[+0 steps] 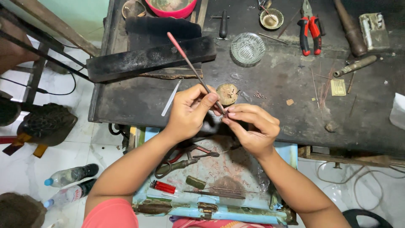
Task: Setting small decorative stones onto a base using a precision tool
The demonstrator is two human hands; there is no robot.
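Stretching across the view is the dark workbench (274, 84), a black block (152, 57) lying at its far left. Lower down, the left hand (187, 112) pinches a thin red-handled tool (194, 69), tip angled down. Right hand (253, 126) meets it, fingertips pinching a tiny piece (225, 115), too small to make out, above the bench's near edge.

Even, soft daylight; moderately bright. Pale glare on white floor tiles (84, 143) at left. Dark workbench (278, 84) absorbing light, faint sheen only. Shadows weak, diffuse, pooled beneath hands. Centre sharp; slight softness and wide-angle bowing toward corners. No motion blur.
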